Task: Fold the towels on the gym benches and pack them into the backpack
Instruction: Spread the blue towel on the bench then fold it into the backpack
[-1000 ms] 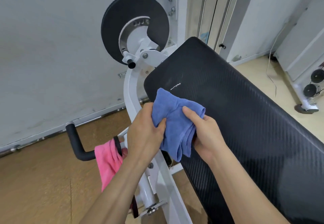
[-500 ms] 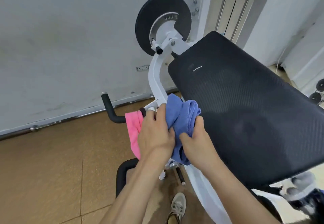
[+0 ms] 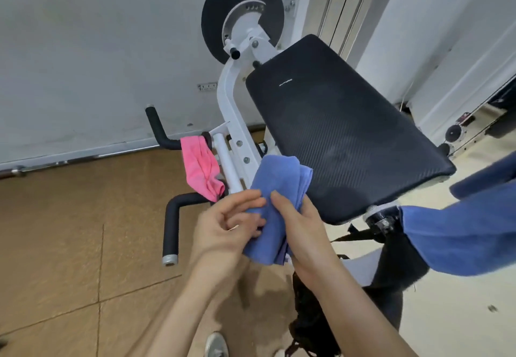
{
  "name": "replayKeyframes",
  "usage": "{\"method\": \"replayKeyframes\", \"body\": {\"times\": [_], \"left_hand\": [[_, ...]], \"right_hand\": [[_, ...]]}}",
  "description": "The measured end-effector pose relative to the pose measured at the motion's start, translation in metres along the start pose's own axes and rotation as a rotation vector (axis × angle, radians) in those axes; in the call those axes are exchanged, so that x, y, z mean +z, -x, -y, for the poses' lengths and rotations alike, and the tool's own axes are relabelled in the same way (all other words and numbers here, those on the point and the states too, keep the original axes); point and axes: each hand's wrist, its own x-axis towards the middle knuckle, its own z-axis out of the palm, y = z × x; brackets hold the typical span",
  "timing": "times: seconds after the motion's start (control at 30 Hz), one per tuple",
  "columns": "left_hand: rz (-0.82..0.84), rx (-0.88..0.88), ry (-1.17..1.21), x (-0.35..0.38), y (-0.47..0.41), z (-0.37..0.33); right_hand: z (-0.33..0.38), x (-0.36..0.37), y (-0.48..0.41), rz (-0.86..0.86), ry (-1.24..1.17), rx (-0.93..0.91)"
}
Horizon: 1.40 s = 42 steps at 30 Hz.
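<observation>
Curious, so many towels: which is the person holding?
The bunched blue towel, between left hand and right hand; the pink towel hangs on a handle, a second blue towel drapes at right.

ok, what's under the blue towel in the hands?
The blue towel is held in both hands. Fingers of the left hand show beneath its left edge, and brown floor lies below. It hides the fingers of the right hand and part of the white frame.

Both bare forearms reach in from below, converging. L hand (image 3: pixel 226 228) palm-up, fingers curled, thumb pinching towel (image 3: pixel 279 178). R hand (image 3: pixel 303 233) back-up, thumb on top, fingers wrapped under.
</observation>
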Motion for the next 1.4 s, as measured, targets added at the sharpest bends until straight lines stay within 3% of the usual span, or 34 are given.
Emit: {"method": "replayKeyframes", "body": {"times": [0.13, 0.3, 0.47, 0.6, 0.8, 1.07, 1.13, 1.23, 1.3, 1.4], "left_hand": [[-0.100, 0.107, -0.170, 0.029, 0.025, 0.027], [0.052, -0.178, -0.212, 0.088, 0.081, 0.095], [0.178, -0.479, -0.480, 0.150, 0.157, 0.200], [0.168, -0.631, -0.325, 0.198, 0.174, 0.234], [0.078, -0.428, -0.929, 0.246, 0.156, 0.273], [-0.156, -0.187, -0.964, 0.179, 0.239, 0.218], [-0.203, -0.063, -1.019, 0.164, 0.253, 0.188], [-0.153, 0.080, -1.148, 0.147, 0.262, 0.139], [-0.089, 0.112, -1.046, 0.138, 0.266, 0.117], [-0.059, -0.093, -0.582, 0.119, 0.268, 0.102]], "right_hand": [[-0.010, -0.035, 0.025, 0.036, 0.197, -0.181], [-0.025, -0.132, 0.059, 0.097, 0.606, -0.465], [-0.053, -0.235, 0.084, 0.073, 0.575, -0.411], [-0.090, -0.282, 0.074, 0.066, 0.767, -0.393], [-0.115, -0.279, 0.036, 0.353, 0.810, -0.327], [-0.077, -0.280, 0.073, 0.340, 1.027, -0.248], [-0.059, -0.285, 0.096, 0.480, 1.066, -0.460], [-0.043, -0.261, 0.122, 0.916, 1.362, -0.896], [-0.041, -0.227, 0.131, 1.233, 1.592, -0.927], [-0.043, -0.172, 0.135, 1.572, 1.891, -0.833]]}}
